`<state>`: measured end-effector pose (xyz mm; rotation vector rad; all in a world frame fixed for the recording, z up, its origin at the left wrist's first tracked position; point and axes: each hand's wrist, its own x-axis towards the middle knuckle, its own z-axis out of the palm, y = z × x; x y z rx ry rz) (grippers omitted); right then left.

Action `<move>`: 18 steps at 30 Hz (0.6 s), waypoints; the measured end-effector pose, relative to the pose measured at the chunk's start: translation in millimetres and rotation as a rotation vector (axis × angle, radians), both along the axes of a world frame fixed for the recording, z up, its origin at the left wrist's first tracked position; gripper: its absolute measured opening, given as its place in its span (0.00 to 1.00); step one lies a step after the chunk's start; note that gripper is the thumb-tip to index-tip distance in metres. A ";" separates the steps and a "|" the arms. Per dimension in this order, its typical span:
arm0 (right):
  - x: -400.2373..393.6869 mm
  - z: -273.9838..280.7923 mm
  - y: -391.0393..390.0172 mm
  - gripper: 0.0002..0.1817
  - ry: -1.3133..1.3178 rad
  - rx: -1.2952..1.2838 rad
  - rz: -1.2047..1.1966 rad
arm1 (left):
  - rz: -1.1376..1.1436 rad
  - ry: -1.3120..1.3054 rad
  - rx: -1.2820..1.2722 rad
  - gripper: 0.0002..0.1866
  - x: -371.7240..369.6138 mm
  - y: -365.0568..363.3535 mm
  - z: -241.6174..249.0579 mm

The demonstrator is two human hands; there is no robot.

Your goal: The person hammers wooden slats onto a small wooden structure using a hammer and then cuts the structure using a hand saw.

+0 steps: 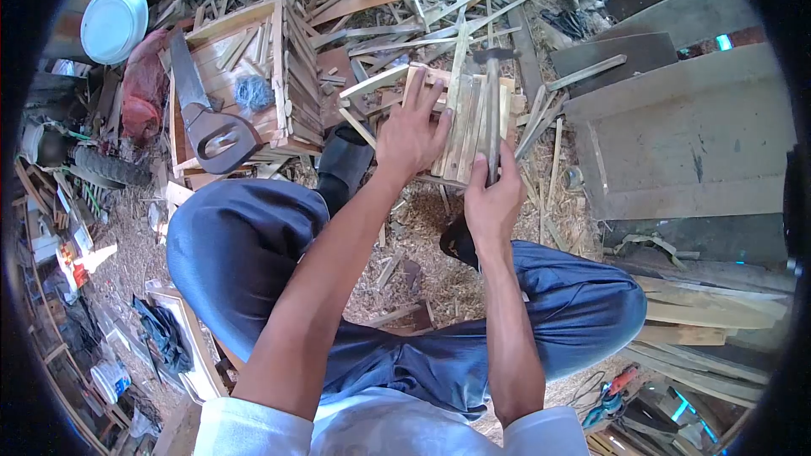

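Observation:
My left hand (412,137) lies with fingers apart over the left side of a small slatted wooden crate (467,139), pressing against its top. A hammer (493,105) is in my right hand (495,203), whose fingers close round the lower handle. Its dark metal head points away from me, over the far end of the slats. A narrow loose-looking strip (459,76) runs lengthwise along the crate and sticks out past its far edge. Thin sticks poke out at the crate's left side, beside my left hand.
To the left, a larger wooden crate (291,76) carries a handsaw (193,89) and a bundle of bluish wire or nails (253,94). Scrap strips (405,0) heap up at the back. Wide boards (688,127) lean at right. Wood shavings (405,228) cover the ground.

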<state>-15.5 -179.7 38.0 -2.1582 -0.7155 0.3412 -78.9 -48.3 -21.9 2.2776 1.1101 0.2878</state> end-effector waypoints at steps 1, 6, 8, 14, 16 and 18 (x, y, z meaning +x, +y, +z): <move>0.0 -0.8 -0.1 0.17 -0.057 0.023 0.011 | -0.002 -0.010 0.010 0.29 -0.5 0.0 -0.3; -6.9 -5.6 -2.5 0.09 -0.088 -0.119 0.074 | 0.000 -0.032 0.065 0.29 -0.6 1.7 -4.3; -10.7 -7.2 -4.6 0.08 -0.104 -0.100 0.073 | -0.006 -0.018 0.021 0.29 -1.1 1.7 -2.1; -12.2 -1.1 -3.6 0.14 0.077 -0.282 0.039 | -0.005 -0.020 0.029 0.29 -1.0 1.5 -4.9; -12.3 -2.5 -3.8 0.15 0.047 -0.267 0.051 | -0.006 -0.023 0.028 0.29 -0.7 1.8 -4.8; -12.3 0.2 -2.0 0.15 0.038 -0.217 0.038 | -0.001 -0.022 0.023 0.29 -1.4 2.4 -4.2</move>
